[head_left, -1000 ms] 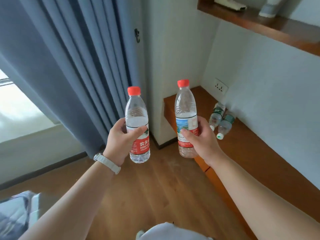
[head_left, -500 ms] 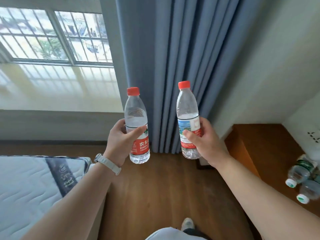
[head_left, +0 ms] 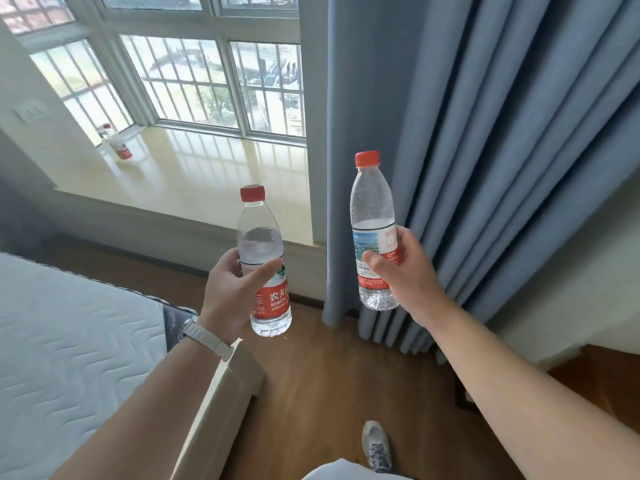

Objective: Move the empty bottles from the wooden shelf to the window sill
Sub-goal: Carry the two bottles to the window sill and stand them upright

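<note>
My left hand (head_left: 230,292) grips a clear empty bottle with a red cap and red label (head_left: 263,244), held upright over the floor. My right hand (head_left: 401,275) holds a second clear bottle with a red cap and a blue-and-red label (head_left: 370,202), also upright and a little higher. The pale, glossy window sill (head_left: 207,174) lies ahead and to the left, beyond both bottles. On its far left corner stand other red-labelled bottles (head_left: 116,143). A corner of the wooden shelf (head_left: 609,379) shows at the right edge.
Blue curtains (head_left: 485,150) hang right of the sill, behind my right hand. A white mattress (head_left: 69,358) and its pale bed frame (head_left: 221,393) fill the lower left. Wooden floor (head_left: 329,375) runs between bed and curtain. My shoe (head_left: 377,445) shows at the bottom.
The view has swung left, away from the wooden shelf and towards the window. The sill is now closer and fuller in view. Both hands still hold their bottles upright.
</note>
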